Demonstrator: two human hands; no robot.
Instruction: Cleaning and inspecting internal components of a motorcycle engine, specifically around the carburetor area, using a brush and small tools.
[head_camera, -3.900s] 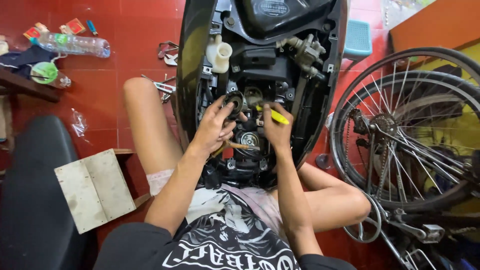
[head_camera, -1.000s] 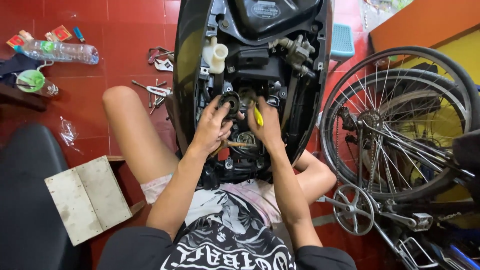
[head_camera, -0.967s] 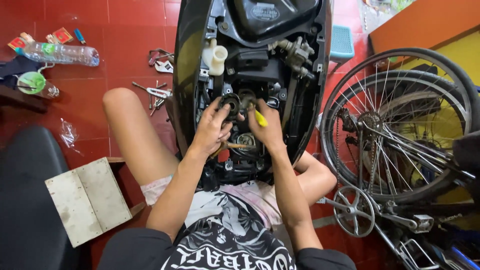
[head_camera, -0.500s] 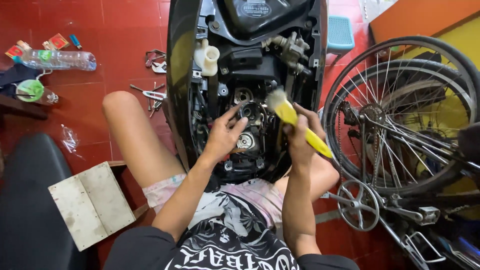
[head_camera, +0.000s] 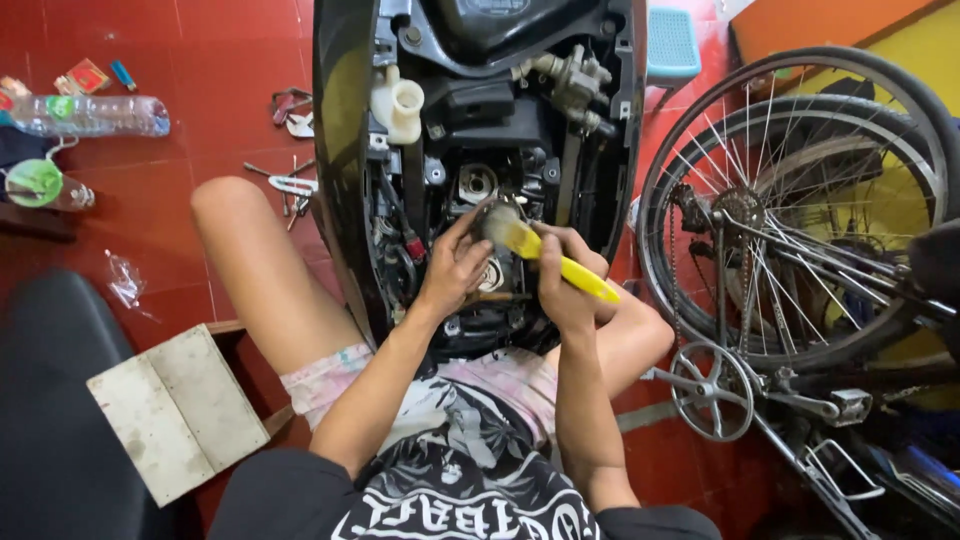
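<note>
Your right hand (head_camera: 565, 285) is closed around the yellow-handled brush (head_camera: 545, 255), bristles angled into the scooter's open engine bay (head_camera: 480, 190), while your left hand (head_camera: 452, 268), fingers loose and holding nothing, braces just beside them.

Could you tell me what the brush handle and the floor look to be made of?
Brush handle: likely plastic, judging by its bright yellow, smooth, slightly glossy surface. Floor: probably glazed red tile, with visible grout lines and a faint sheen.
</note>
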